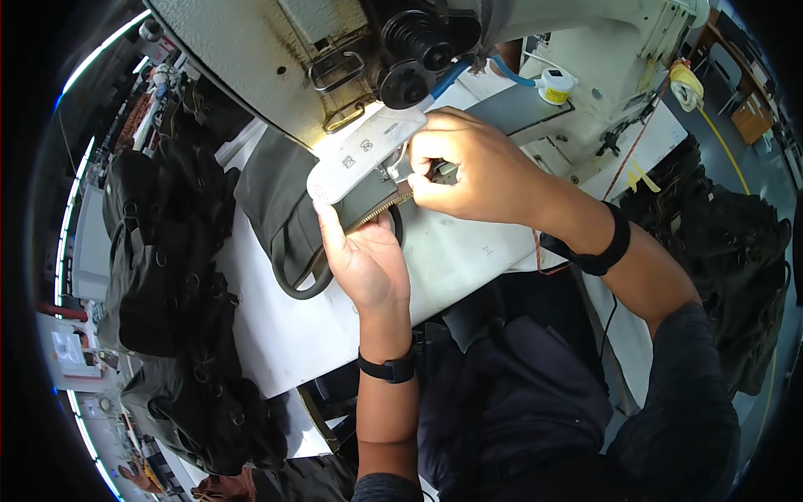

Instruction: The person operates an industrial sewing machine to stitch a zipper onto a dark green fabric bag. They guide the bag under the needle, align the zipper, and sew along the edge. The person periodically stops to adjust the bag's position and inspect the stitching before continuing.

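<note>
Under the sewing machine (234, 58), in the head view, a dark green bag (268, 192) is lying on the white tabletop (284, 335), its brass-toothed zip (368, 219) running toward the right hand (468, 167). Left hand (372, 263) is facing palm up at the zip edge, presumably supporting it so the cloth is lying level; thumb is resting apart, other fingers are passing underneath, cannot tell whether pinching. Right-hand thumb and forefinger are curling toward each other beside the machine's foot, probably for fine control; contact is hidden, cannot tell what they are gripping. Bag's strap (305, 291) is looping toward the person, apparently clear of the foot. Dark bags (171, 276) are lying heaped at left, likely within reach.
</note>
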The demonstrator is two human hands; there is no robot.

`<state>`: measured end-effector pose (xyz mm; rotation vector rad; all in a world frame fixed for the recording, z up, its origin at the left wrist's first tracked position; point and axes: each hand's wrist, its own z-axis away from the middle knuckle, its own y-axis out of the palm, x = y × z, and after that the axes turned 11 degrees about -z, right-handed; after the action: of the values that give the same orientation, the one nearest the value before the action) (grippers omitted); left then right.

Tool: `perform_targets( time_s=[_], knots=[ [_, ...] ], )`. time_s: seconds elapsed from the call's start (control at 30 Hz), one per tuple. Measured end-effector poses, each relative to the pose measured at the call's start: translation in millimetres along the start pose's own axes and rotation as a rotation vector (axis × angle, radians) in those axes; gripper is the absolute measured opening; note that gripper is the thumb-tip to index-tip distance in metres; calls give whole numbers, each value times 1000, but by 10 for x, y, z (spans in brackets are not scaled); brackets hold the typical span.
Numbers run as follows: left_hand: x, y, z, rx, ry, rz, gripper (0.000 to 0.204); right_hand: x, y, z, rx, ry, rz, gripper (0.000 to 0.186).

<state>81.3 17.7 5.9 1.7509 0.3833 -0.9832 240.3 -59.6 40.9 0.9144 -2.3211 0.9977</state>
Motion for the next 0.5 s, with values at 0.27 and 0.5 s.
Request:
perform_targets(
  time_s=[0.27, 0.5],
  knots=[
    [133, 71, -65, -45, 101, -206, 47, -98, 126, -92, -116, -103, 512, 12],
    [180, 71, -214, 6, -28, 2, 43, -292, 26, -310, 153, 91, 645, 23]
  ],
)
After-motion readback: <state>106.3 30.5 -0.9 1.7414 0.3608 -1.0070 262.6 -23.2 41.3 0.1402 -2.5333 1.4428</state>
